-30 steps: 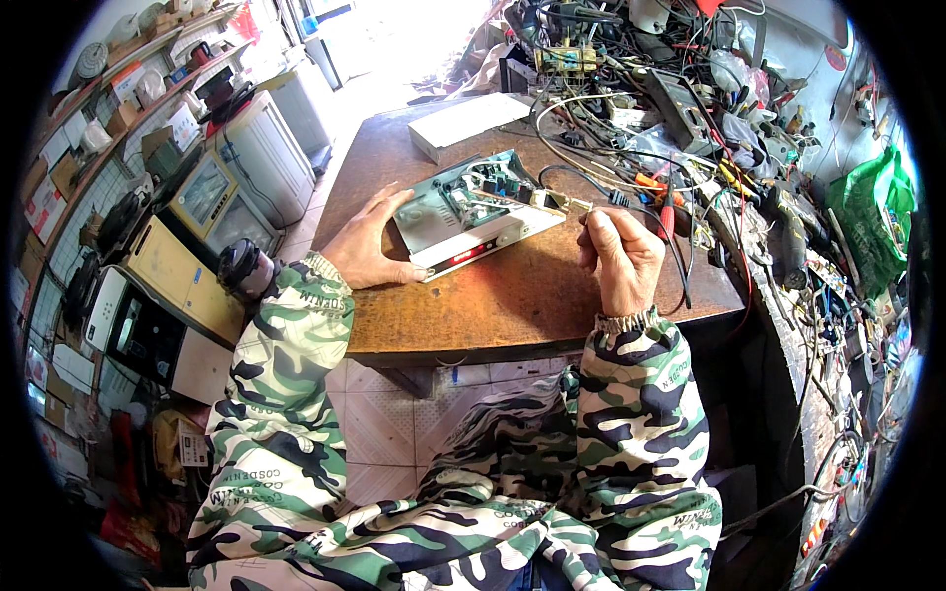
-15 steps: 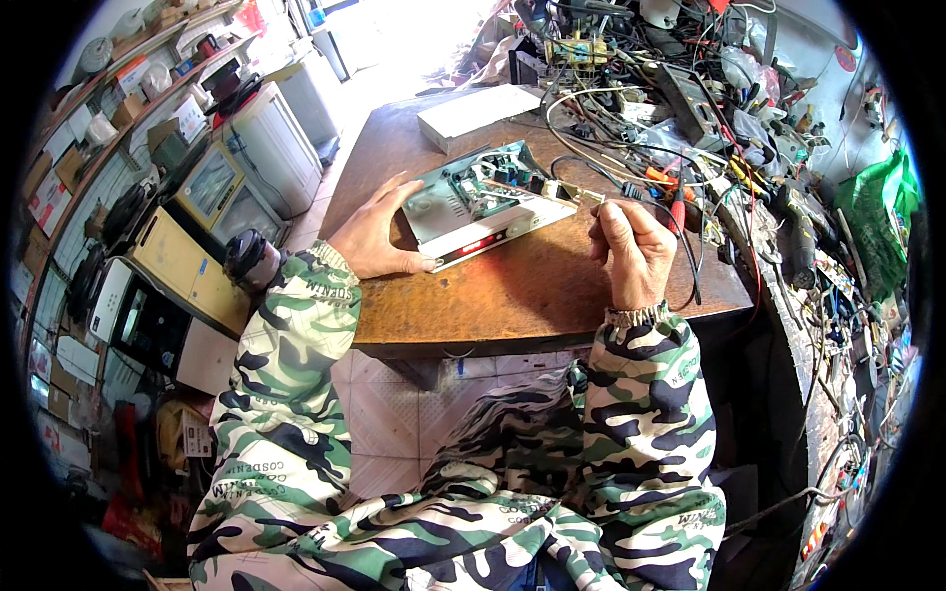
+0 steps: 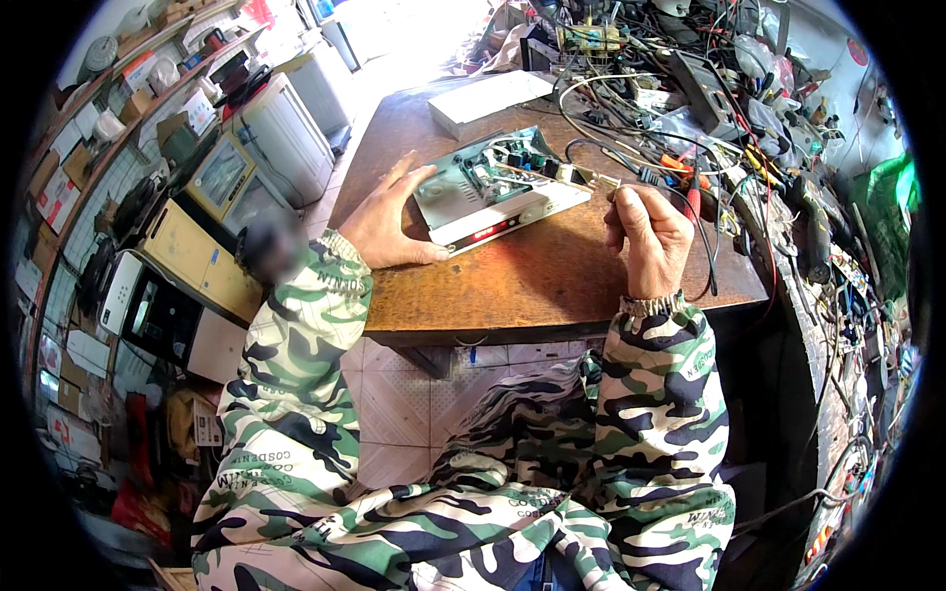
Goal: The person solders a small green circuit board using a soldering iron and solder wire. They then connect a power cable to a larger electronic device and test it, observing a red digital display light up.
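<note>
An opened set-top box [image 3: 537, 209] lies on the wooden table, its green circuit board [image 3: 507, 169] bare and a small red display lit on its white front. My left hand [image 3: 389, 219] grips its left end, thumb at the front corner and fingers spread along the far side. Beside the box's right end, my right hand [image 3: 650, 234] is closed in a pinch on a pale metal-coloured connector [image 3: 603, 183]. Its tip reaches toward the right rear of the box; whether it touches cannot be made out. My fingers partly cover it.
A flat white metal cover [image 3: 488, 101] lies behind the box. Tangled cables and parts are heaped at the back right, with a red-handled probe [image 3: 694, 197] next to my right hand. A green bag [image 3: 882, 217] hangs at far right. Shelves and appliances [image 3: 286, 143] line the left.
The whole view has shifted slightly. Both hands, the box and the connector keep about the same places relative to one another.
</note>
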Demonstrator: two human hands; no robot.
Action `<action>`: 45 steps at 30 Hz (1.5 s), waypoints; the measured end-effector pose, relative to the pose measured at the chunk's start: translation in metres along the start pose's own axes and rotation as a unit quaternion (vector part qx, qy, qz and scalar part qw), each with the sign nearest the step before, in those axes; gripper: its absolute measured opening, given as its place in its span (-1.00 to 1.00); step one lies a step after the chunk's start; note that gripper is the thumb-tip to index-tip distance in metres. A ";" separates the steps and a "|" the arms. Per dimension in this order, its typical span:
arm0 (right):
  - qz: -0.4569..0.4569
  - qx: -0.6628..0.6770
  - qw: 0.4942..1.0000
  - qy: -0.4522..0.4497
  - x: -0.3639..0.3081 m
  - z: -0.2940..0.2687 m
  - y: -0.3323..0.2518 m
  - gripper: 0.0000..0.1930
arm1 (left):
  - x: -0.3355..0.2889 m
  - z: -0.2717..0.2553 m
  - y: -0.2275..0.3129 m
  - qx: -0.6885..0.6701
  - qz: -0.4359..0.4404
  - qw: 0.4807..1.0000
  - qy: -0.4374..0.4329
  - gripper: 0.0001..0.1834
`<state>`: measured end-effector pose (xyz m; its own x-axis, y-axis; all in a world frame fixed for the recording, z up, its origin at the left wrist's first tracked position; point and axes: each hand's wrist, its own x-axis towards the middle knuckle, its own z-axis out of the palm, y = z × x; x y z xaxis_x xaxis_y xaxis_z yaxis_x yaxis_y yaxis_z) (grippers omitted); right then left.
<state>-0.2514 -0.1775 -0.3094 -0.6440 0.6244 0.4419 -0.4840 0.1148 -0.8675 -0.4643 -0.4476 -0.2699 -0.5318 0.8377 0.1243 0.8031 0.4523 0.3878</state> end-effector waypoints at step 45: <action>-0.010 -0.006 1.000 -0.002 0.004 -0.002 -0.001 -0.74 | 0.039 0.067 0.115 0.219 0.026 0.954 0.203 -0.64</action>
<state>-0.2521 -0.1737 -0.3073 -0.6360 0.6190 0.4609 -0.4905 0.1369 -0.8606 -0.3750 -0.3423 -0.2817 -0.4770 0.7151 0.5110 0.8193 0.5722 -0.0361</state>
